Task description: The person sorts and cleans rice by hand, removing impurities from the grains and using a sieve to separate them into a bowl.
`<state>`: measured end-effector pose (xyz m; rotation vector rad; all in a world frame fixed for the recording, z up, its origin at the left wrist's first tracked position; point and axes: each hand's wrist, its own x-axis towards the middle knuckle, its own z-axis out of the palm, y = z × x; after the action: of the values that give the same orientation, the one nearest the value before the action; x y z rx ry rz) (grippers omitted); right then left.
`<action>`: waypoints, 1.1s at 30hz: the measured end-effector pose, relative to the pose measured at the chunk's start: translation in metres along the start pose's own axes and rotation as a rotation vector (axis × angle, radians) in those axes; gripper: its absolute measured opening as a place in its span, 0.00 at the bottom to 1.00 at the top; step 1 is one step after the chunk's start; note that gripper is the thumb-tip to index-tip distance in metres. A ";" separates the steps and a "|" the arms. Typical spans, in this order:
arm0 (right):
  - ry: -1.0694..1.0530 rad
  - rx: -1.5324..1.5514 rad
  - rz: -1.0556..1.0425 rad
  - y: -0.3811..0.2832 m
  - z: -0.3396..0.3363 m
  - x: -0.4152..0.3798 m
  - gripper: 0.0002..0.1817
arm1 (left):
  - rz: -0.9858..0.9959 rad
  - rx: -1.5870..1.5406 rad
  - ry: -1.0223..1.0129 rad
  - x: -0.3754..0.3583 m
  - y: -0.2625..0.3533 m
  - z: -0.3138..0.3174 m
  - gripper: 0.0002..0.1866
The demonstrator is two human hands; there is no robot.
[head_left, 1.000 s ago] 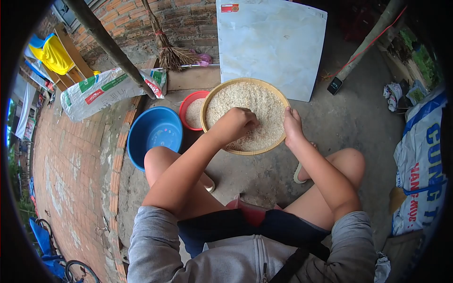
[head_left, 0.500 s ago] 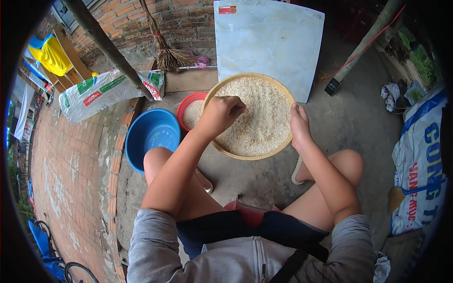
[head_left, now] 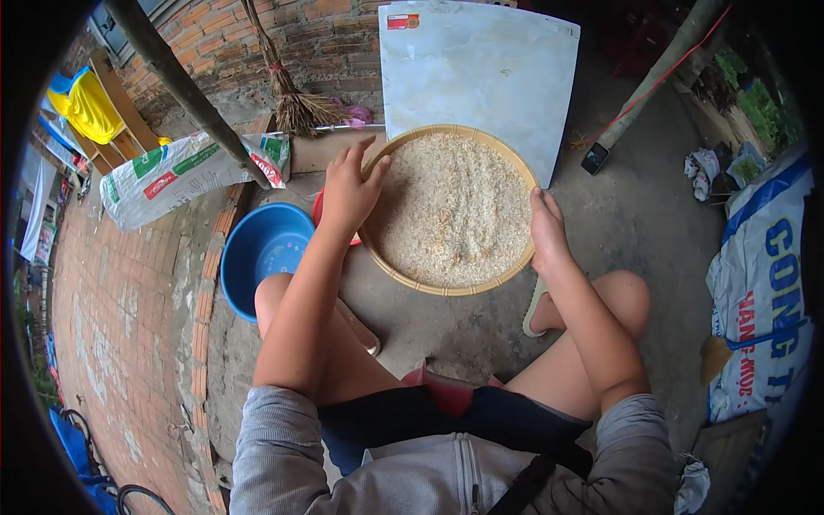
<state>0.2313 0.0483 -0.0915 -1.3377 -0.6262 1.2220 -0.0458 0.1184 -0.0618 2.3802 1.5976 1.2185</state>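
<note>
A round woven tray (head_left: 446, 290) with a raised rim holds a layer of pale, rice-like grain (head_left: 455, 215), heaped in a ridge near its middle. On the tray's right rim, my right hand (head_left: 548, 227) grips with the thumb on top. My left hand (head_left: 350, 187) is beside the left rim, its fingers spread and nothing visible in them. Whether it touches the rim cannot be told. Partly hidden behind that hand is a red basin (head_left: 318, 209). A blue basin (head_left: 266, 249) stands left of it on the ground.
Behind the tray lies a white board (head_left: 481, 77). A straw broom (head_left: 296, 103) leans at the brick wall, near a slanting pole (head_left: 184, 90) and a printed sack (head_left: 172, 178). Another pole (head_left: 661, 77) and a large sack (head_left: 764, 292) are at the right.
My left hand has moved left from above the grain to the tray's left rim, and its fingers have opened. My right hand still holds the right rim.
</note>
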 end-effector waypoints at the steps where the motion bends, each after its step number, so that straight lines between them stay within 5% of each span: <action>1: 0.001 0.000 -0.002 -0.002 -0.002 -0.001 0.18 | -0.249 -0.251 -0.114 0.000 -0.009 0.005 0.21; 3: -0.064 0.091 -0.070 -0.010 -0.007 -0.004 0.19 | -0.576 -0.613 -0.358 0.003 -0.001 -0.003 0.25; 4: -0.066 0.091 -0.068 -0.017 -0.008 -0.007 0.19 | -0.577 -0.611 -0.357 0.003 0.005 -0.005 0.25; 7: -0.048 0.039 -0.058 -0.034 -0.014 -0.008 0.20 | -0.982 -1.206 -0.356 -0.006 0.017 -0.005 0.19; 12: -0.184 -0.037 0.055 -0.036 -0.041 0.029 0.19 | -0.983 -1.227 -0.189 -0.020 0.039 0.008 0.15; 20: -0.114 -0.334 -0.199 -0.029 -0.020 -0.006 0.11 | -0.975 -1.114 -0.417 0.005 0.005 0.002 0.17; 24: -0.141 -0.230 -0.110 -0.018 -0.046 0.049 0.12 | -0.842 -1.009 -0.222 -0.027 0.038 0.021 0.19; 26: -0.087 -0.486 -0.067 -0.023 -0.048 0.055 0.11 | -0.798 -0.943 -0.281 -0.024 0.032 0.021 0.19; 33: -0.116 -0.497 -0.288 0.007 -0.027 0.002 0.17 | -0.984 -1.054 -0.471 0.006 -0.013 0.022 0.18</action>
<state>0.2542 0.0390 -0.1044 -1.5191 -1.2199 0.9434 -0.0410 0.1375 -0.0795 0.9121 1.1852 0.8147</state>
